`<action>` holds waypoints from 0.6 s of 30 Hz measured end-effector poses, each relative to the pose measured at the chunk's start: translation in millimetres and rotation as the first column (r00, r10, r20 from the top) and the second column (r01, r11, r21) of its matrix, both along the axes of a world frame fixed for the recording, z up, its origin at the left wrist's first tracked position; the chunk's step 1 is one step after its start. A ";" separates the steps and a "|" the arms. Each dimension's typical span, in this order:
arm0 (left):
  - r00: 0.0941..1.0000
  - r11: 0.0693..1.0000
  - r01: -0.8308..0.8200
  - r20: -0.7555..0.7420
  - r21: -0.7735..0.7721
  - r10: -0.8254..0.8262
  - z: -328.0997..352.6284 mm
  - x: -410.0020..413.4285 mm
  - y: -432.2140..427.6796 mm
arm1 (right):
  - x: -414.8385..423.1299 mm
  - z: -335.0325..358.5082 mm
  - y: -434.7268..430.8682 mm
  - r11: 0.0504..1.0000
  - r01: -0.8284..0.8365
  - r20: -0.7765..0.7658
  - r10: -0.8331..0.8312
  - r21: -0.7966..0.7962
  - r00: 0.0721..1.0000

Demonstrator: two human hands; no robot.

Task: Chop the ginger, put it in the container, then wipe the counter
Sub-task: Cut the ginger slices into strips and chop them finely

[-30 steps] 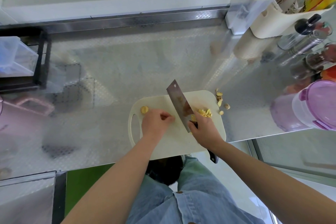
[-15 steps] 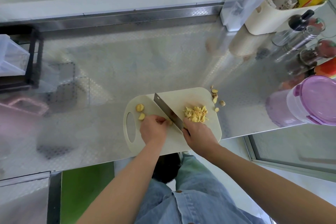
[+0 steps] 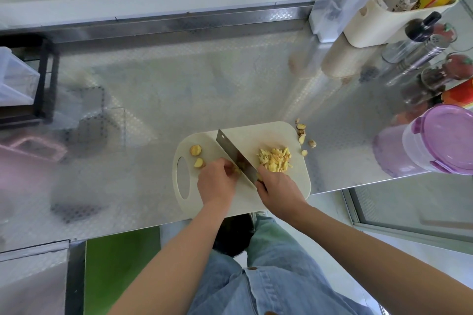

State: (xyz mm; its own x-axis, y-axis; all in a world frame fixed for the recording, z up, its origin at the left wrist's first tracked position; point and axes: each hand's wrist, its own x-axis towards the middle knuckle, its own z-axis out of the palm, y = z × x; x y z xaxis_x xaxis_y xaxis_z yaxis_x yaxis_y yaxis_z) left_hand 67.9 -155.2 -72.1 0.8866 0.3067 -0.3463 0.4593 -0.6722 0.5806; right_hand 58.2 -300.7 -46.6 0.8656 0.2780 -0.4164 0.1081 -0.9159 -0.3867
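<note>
- The right hand [image 3: 277, 188] was closed around the handle of the cleaver [image 3: 236, 157], and the blade lay slanted across the cutting board [image 3: 279, 133], its edge down beside the left fingers.
- The left hand [image 3: 217, 183] was curled, with the fingertips pinching a small piece of ginger [image 3: 236, 170] against the board, touching the side of the blade. Most of this piece was hidden under the fingers.
- To do this step well, I think the left fingertips should be kept tucked back, so that the knuckles guide the flat of the blade, and the cuts should be short and straight, because the piece was small and could slip.
- The chopped ginger [image 3: 275, 158] lay in a loose pile on the right part of the board, just beside the right hand.
- Two ginger slices [image 3: 197, 156] waited uncut near the handle hole at the left end of the board.
- Some ginger peelings [image 3: 304, 139] were scattered on the steel worktop [image 3: 179, 89], just off the right edge of the board; these will need wiping later.
- A container with purple lid [image 3: 435, 140] stood at the right edge of the worktop, well apart from the board, perhaps the one meant for the ginger.
</note>
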 end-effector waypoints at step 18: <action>0.990 0.982 0.140 0.004 0.128 -0.141 -4.6 2.9 -18.4 | 2.1 0.9 -9.5 0.998 0.057 -0.001 -0.057 -0.005 0.998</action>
State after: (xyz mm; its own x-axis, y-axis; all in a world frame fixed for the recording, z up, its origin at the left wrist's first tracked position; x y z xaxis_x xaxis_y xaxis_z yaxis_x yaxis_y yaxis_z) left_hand 70.8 -173.5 -76.7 0.9280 0.2197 -0.3009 0.3483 -0.7982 0.4915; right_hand 60.3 -310.1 -45.8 0.8796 0.2260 -0.4186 0.0551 -0.9224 -0.3822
